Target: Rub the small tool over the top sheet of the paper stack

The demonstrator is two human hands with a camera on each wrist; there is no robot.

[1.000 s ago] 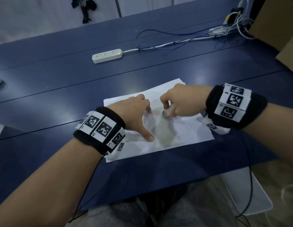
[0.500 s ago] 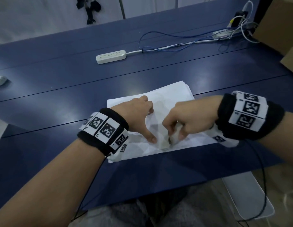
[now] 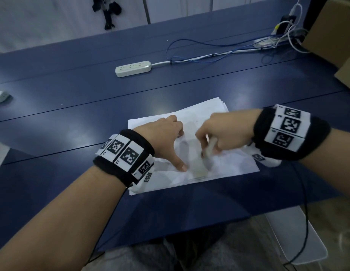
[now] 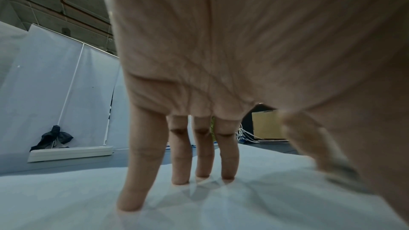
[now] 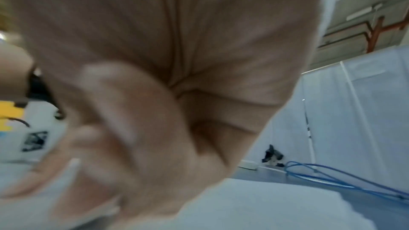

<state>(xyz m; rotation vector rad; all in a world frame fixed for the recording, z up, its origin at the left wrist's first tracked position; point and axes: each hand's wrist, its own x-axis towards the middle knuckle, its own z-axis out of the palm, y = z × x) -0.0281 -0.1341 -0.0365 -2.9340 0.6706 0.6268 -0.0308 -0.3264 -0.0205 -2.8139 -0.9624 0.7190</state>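
A small stack of white paper (image 3: 234,165) lies on the dark blue table (image 3: 72,118) in front of me. My left hand (image 3: 166,137) presses on it with straight fingers (image 4: 179,162) and a spread thumb, tips down on the sheet (image 4: 66,198). My right hand (image 3: 225,132) is curled round a short whitish stick-like object (image 3: 209,148), blurred, its lower end on the paper. In the right wrist view the right hand (image 5: 132,111) is blurred and fills most of the frame. A faint greyish streak (image 3: 197,169) marks the paper between the hands.
A white power strip (image 3: 133,68) lies further back on the table, with white and blue cables (image 3: 219,53) running right to plugs (image 3: 285,26). A cardboard box (image 3: 334,30) stands at the far right. A white object (image 3: 0,96) sits at the left edge.
My right hand swept along the paper with the whitish object, toward me and then back up slightly. The left hand stayed pressed on the sheet.
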